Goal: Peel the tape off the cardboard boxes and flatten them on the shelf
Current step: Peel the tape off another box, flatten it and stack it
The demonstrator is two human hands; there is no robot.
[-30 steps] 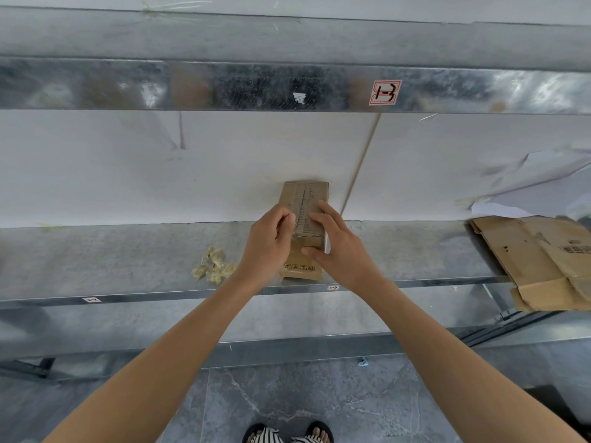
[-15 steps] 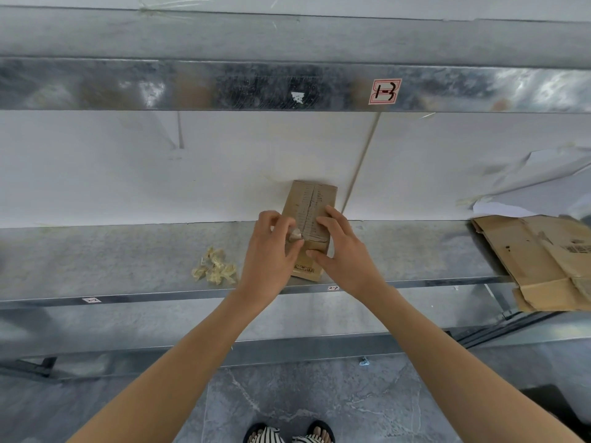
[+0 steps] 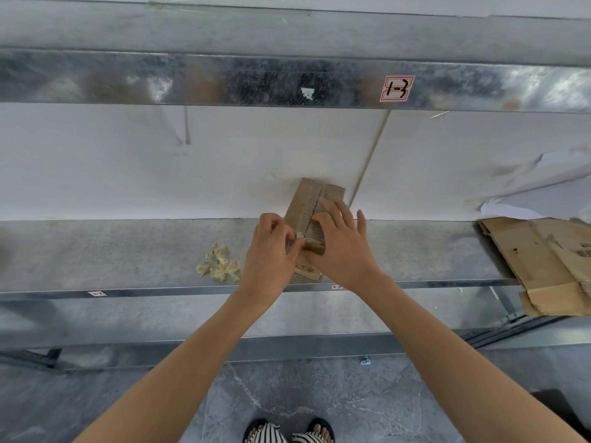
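Note:
A small brown cardboard box (image 3: pixel 323 193) stands on the metal shelf (image 3: pixel 128 251), leaning slightly right, with clear tape (image 3: pixel 310 212) running down the middle of its top face. My left hand (image 3: pixel 271 254) pinches the near end of that tape at the box's near edge. My right hand (image 3: pixel 342 241) lies flat on the box top with fingers spread, pressing on it from the right side. The box's near face and lower part are partly hidden by both hands.
A crumpled wad of peeled tape (image 3: pixel 219 266) lies on the shelf to the left of the box. Flattened cardboard (image 3: pixel 540 263) overhangs the shelf's right end. An upper shelf beam (image 3: pixel 287 81) runs overhead. The white back wall stands close behind the box.
The box has tilted a little to the right. My right hand has gone from holding the box's side to lying flat on its top. My left hand now pinches the tape end.

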